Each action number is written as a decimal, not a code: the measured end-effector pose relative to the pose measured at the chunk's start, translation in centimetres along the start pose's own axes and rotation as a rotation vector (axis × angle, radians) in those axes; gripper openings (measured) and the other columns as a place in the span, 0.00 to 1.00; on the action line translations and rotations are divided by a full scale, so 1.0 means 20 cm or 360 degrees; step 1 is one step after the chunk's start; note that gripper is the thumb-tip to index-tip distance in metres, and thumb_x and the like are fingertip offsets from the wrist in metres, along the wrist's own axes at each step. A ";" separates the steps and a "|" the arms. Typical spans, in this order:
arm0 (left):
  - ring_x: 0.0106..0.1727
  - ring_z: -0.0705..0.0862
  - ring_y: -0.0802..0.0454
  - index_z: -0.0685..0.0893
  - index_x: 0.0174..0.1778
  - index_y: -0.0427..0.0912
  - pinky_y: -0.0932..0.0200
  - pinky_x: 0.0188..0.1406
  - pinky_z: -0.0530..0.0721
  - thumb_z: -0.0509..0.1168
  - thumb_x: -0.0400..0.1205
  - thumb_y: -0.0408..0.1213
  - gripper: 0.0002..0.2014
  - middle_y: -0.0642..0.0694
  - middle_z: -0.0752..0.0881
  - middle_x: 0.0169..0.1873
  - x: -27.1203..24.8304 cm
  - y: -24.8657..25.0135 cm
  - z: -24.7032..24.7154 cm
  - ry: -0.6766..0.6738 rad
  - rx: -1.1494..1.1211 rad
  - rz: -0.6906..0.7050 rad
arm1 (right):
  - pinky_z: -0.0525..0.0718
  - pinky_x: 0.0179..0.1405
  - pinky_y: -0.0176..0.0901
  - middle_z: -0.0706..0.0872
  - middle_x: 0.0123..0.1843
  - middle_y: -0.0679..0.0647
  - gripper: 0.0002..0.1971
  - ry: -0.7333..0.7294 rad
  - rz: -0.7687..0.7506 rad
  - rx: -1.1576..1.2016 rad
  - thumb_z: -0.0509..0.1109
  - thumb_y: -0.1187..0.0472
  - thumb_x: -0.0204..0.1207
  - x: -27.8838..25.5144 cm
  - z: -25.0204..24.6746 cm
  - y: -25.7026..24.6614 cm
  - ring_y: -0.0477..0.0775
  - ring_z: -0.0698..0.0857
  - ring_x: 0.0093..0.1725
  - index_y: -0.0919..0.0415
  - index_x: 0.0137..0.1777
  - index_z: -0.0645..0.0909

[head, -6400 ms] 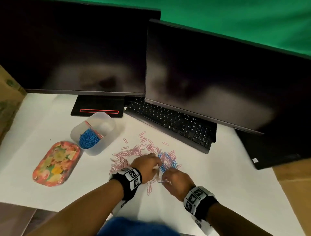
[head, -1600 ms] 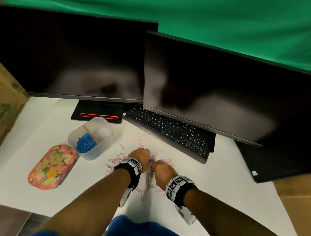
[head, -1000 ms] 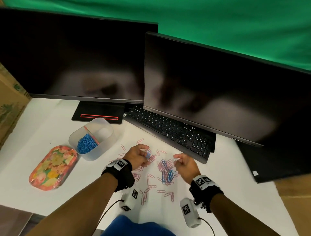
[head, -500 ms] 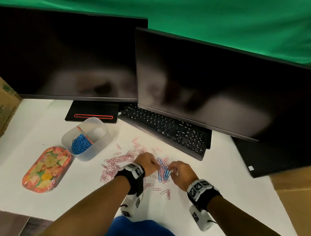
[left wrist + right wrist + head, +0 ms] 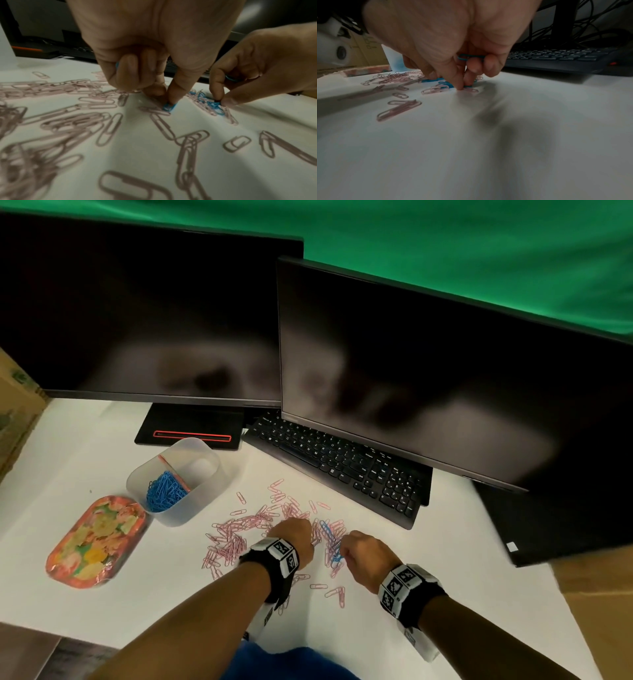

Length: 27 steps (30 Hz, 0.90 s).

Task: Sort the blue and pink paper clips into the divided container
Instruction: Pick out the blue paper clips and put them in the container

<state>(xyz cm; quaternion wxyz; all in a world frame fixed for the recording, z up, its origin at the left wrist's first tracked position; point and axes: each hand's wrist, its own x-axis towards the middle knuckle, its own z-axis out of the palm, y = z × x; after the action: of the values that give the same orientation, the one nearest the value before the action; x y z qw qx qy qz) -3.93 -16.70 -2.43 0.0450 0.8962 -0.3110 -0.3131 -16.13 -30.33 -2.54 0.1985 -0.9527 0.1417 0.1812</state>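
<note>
Pink paper clips (image 5: 233, 537) lie scattered on the white table, with a few blue paper clips (image 5: 330, 537) mixed in between my hands. My left hand (image 5: 294, 541) pinches a blue clip (image 5: 169, 107) against the table with thumb and forefinger, and another blue clip (image 5: 117, 64) shows under its curled fingers. My right hand (image 5: 363, 556) pinches a blue clip (image 5: 214, 104) on the table and keeps another blue clip (image 5: 467, 56) tucked in its curled fingers. The translucent divided container (image 5: 205, 453) stands at the left; its near compartment holds a heap of blue clips (image 5: 164, 491).
A flowered oval tray (image 5: 96, 539) lies left of the container. A black keyboard (image 5: 342, 463) and two dark monitors (image 5: 428, 378) stand behind the clips. A cardboard box (image 5: 15, 405) is at the far left. The table's front edge is near my body.
Both hands spread apart about a second ago, then came back together over the blue clips. Now each one pinches a blue clip on the table.
</note>
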 end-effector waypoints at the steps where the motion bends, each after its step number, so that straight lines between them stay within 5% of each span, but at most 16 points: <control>1: 0.56 0.85 0.42 0.81 0.57 0.38 0.56 0.47 0.80 0.61 0.82 0.37 0.11 0.40 0.85 0.56 0.00 -0.01 0.00 0.0004 0.0011 0.0001 | 0.79 0.49 0.40 0.82 0.58 0.52 0.11 -0.0001 0.0023 0.0037 0.59 0.65 0.79 0.00 0.00 0.00 0.57 0.83 0.53 0.53 0.54 0.80; 5: 0.57 0.84 0.42 0.80 0.59 0.38 0.55 0.48 0.80 0.61 0.83 0.40 0.13 0.40 0.83 0.58 -0.02 -0.03 0.00 0.0064 -0.0010 0.0065 | 0.82 0.54 0.43 0.81 0.60 0.52 0.15 -0.0044 0.0127 0.0109 0.62 0.69 0.77 0.03 0.01 -0.02 0.57 0.83 0.56 0.51 0.58 0.79; 12: 0.49 0.86 0.44 0.84 0.52 0.44 0.54 0.49 0.86 0.61 0.80 0.33 0.09 0.42 0.87 0.52 -0.04 -0.07 -0.02 0.0104 -0.0410 0.0137 | 0.82 0.58 0.44 0.78 0.62 0.50 0.10 0.0032 0.0113 0.0054 0.64 0.60 0.80 0.01 0.00 0.00 0.58 0.84 0.57 0.53 0.58 0.82; 17: 0.46 0.85 0.48 0.81 0.65 0.47 0.63 0.43 0.81 0.56 0.82 0.31 0.18 0.42 0.87 0.57 -0.04 -0.10 -0.05 0.0030 -0.0616 0.0119 | 0.84 0.56 0.45 0.83 0.59 0.51 0.13 0.0002 0.0139 0.0132 0.63 0.67 0.77 0.02 -0.01 -0.01 0.56 0.84 0.56 0.52 0.57 0.81; 21: 0.55 0.86 0.47 0.88 0.53 0.49 0.56 0.58 0.83 0.55 0.82 0.31 0.16 0.49 0.85 0.59 -0.05 -0.09 -0.10 -0.0036 -0.0958 0.0048 | 0.81 0.57 0.41 0.81 0.62 0.50 0.17 -0.0057 0.0177 0.0143 0.62 0.69 0.78 0.03 -0.02 -0.01 0.54 0.83 0.60 0.51 0.62 0.79; 22: 0.51 0.87 0.46 0.88 0.46 0.48 0.51 0.54 0.85 0.56 0.81 0.29 0.16 0.50 0.86 0.52 -0.04 -0.09 -0.11 -0.0074 -0.1146 -0.0004 | 0.81 0.58 0.40 0.81 0.63 0.50 0.16 -0.0062 0.0169 0.0144 0.61 0.68 0.78 0.03 -0.02 -0.01 0.54 0.82 0.60 0.51 0.62 0.79; 24: 0.25 0.79 0.51 0.86 0.36 0.44 0.58 0.24 0.75 0.54 0.78 0.25 0.16 0.47 0.80 0.34 -0.04 -0.09 -0.12 -0.0187 -0.1584 -0.0145 | 0.80 0.57 0.39 0.81 0.61 0.49 0.13 -0.0054 0.0135 0.0183 0.62 0.66 0.78 0.02 -0.02 0.00 0.53 0.82 0.60 0.52 0.57 0.80; 27: 0.18 0.60 0.55 0.79 0.30 0.39 0.67 0.22 0.56 0.50 0.75 0.26 0.14 0.44 0.72 0.29 -0.02 -0.12 -0.13 -0.0236 -0.2092 -0.0296 | 0.82 0.49 0.40 0.83 0.49 0.50 0.05 0.0039 0.0129 0.0429 0.65 0.63 0.75 -0.01 -0.03 0.01 0.51 0.82 0.48 0.52 0.45 0.79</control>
<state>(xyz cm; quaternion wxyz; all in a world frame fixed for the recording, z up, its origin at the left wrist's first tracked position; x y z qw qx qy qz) -1.44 -14.84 -0.81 0.5331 0.6814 0.0210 -0.5010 -16.15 -30.78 -2.09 0.3155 -0.9131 0.2054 0.1567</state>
